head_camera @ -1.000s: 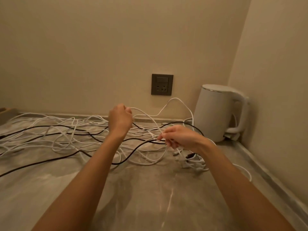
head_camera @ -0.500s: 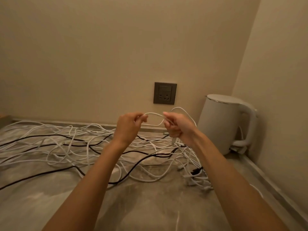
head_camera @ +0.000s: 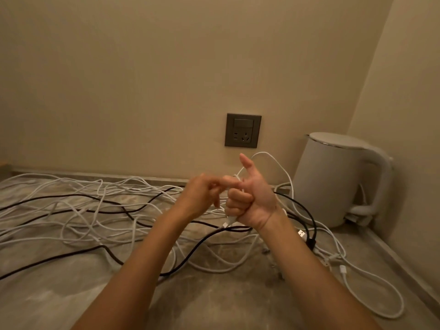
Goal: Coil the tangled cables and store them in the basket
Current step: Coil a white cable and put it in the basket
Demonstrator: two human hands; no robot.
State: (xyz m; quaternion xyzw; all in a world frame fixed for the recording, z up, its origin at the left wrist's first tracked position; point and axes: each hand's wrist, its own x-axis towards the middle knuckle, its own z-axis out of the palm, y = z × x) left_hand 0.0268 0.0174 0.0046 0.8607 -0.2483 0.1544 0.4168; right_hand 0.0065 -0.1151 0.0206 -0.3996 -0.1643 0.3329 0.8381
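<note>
A tangle of white cables [head_camera: 78, 217] and black cables [head_camera: 114, 206] sprawls over the grey counter [head_camera: 214, 303]. My right hand [head_camera: 250, 201] is raised above the tangle, fingers curled round one white cable [head_camera: 269, 156], thumb sticking up; that cable's plug end pokes out under the fist. My left hand [head_camera: 202, 194], blurred, meets the right hand and pinches the same white cable at its fingertips. The cable loops up behind the right hand. No basket is in view.
A white electric kettle [head_camera: 333, 179] stands in the back right corner. A dark wall socket [head_camera: 242, 130] sits above the counter. Loose plug ends [head_camera: 307, 236] lie right of my right wrist, and a white cable loop [head_camera: 381, 296] trails toward the right edge.
Both hands rose from the tangle and came together. The right hand turned palm toward me and closed round the white cable; the left hand moved right to touch it.
</note>
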